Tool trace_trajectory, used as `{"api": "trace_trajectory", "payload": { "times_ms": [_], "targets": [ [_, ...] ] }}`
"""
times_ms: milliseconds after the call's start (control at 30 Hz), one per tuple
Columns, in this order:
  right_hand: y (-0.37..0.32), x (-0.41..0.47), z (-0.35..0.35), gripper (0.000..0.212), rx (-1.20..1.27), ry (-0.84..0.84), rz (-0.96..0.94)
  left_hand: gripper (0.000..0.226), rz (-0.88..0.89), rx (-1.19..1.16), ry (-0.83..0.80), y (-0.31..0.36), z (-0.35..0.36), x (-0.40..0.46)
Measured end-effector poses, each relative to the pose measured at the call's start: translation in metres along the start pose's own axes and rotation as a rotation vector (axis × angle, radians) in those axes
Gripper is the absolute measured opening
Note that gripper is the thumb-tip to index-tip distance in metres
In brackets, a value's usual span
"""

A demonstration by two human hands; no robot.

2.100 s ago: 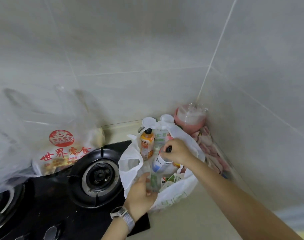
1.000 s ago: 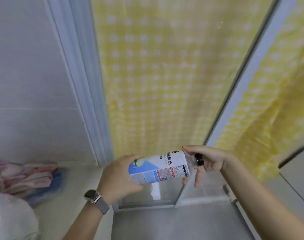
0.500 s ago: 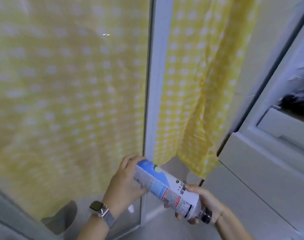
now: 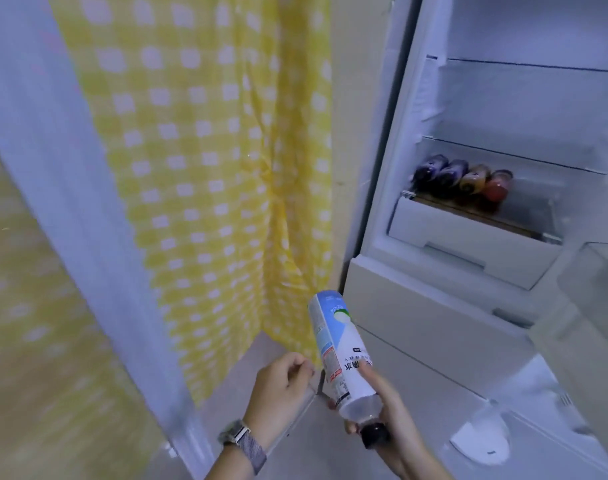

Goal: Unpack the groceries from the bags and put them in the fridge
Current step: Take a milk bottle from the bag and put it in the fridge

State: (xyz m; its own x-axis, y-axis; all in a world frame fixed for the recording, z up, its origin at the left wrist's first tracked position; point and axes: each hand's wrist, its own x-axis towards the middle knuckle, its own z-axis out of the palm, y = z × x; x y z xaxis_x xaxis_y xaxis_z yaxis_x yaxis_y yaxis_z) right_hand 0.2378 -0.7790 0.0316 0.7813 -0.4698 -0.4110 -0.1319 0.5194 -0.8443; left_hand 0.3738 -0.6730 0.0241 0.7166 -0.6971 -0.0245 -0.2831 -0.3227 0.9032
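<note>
Open fridge (image 4: 475,209), yellow checked curtain (image 4: 209,168) beside. Right hand (image 4: 382,420) grips bottle (image 4: 340,351) neck, base pointing up-left; left hand (image 4: 278,386) loosely curled, holding nothing.

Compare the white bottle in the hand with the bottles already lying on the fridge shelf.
The white bottle has a white and blue label; the shelf bottles look dark, amber and red. The white bottle is in the right hand, gripped near its black cap, base pointing up and away; the shelf bottles lie on their sides in a row. The white bottle is outside the fridge; the shelf bottles are inside. All are drink bottles.
</note>
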Motion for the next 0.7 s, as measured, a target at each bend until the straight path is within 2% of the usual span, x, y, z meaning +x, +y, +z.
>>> {"api": "trace_trajectory", "payload": {
  "times_ms": [100,233,333,500,567,700],
  "targets": [
    [-0.030,0.003,-0.010,0.082,-0.018,0.123,-0.101,0.023,0.039,0.018,-0.089,0.017,0.012,0.039],
    [-0.061,0.021,-0.030,0.071,-0.029,0.285,-0.177,0.025,0.104,0.084,-0.261,0.042,0.033,0.098],
    [-0.081,0.042,-0.044,0.086,-0.006,0.414,-0.206,0.018,0.188,0.145,-0.359,0.064,0.050,0.140],
    [-0.118,0.067,-0.071,0.090,0.035,0.561,-0.269,0.023,0.293,0.250,-0.488,0.089,0.078,0.194],
    [-0.129,0.075,-0.083,0.087,0.068,0.605,-0.276,0.023,0.313,0.269,-0.516,0.096,0.091,0.213],
    [-0.149,0.087,-0.113,0.068,0.129,0.673,-0.277,0.023,0.344,0.274,-0.580,0.113,0.123,0.241]
  ]
}}
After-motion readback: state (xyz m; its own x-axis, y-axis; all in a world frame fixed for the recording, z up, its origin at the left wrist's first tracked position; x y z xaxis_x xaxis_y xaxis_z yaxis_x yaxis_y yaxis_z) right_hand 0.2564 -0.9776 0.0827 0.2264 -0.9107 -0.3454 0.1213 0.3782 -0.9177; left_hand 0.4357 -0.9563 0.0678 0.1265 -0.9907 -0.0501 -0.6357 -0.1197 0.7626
